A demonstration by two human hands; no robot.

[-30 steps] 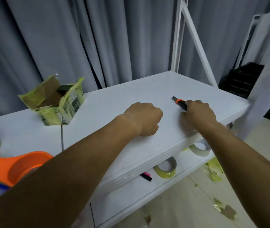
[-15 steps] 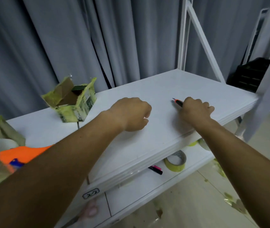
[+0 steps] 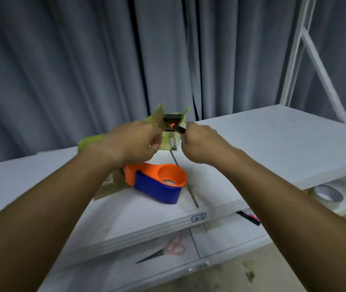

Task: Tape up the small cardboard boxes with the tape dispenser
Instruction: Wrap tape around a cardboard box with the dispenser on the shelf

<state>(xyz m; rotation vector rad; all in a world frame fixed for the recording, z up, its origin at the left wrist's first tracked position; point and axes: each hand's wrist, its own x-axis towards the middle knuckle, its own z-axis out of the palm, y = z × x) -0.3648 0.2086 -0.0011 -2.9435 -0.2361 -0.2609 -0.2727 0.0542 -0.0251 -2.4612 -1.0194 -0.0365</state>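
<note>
A small open cardboard box covered in yellow-green tape stands at the back of the white table, flaps up. My right hand grips a black and orange utility knife, whose tip points at the box opening. My left hand hovers curled just left of the box, by a raised flap; the blur hides whether it touches. The orange and blue tape dispenser lies on the table below my hands. A second taped box is partly hidden under my left forearm.
On the lower shelf lie pink-handled scissors, a black and pink marker and tape rolls. A white frame rises at the right. Grey curtains hang behind. Tape scraps litter the floor.
Both hands left the table's right part and moved left and back to the open box. My right hand lifted the knife off the table. The view swung left, bringing the dispenser to the middle.
</note>
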